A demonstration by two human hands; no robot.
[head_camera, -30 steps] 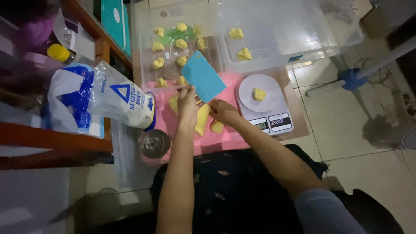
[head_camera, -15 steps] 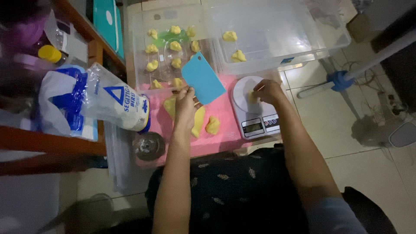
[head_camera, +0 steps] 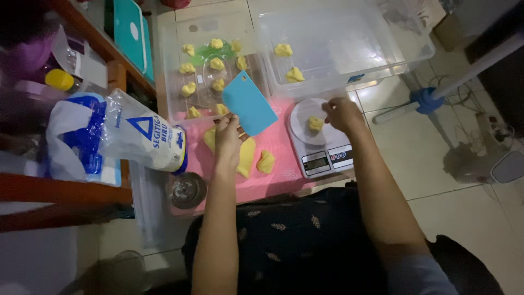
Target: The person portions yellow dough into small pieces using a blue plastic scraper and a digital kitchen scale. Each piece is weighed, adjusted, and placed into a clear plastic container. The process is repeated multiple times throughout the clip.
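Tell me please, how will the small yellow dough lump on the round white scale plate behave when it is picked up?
The small yellow dough lump looks soft: its shape is irregular, so it would probably dent under the right hand fingers. It seems light, being small beside the white kitchen scale. It is unlikely to roll, since it is lumpy, and it may stick slightly.

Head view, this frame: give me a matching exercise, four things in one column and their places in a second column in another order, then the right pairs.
Things:
1. teal scraper
2. dough piece by the right hand
3. flour bag
4. round metal lid

Places:
A. lying on its side at the shelf edge
B. held up in the left hand
C. at the near left corner of the pink mat
D. on the white kitchen scale

Pairs: 1-B, 2-D, 3-A, 4-C
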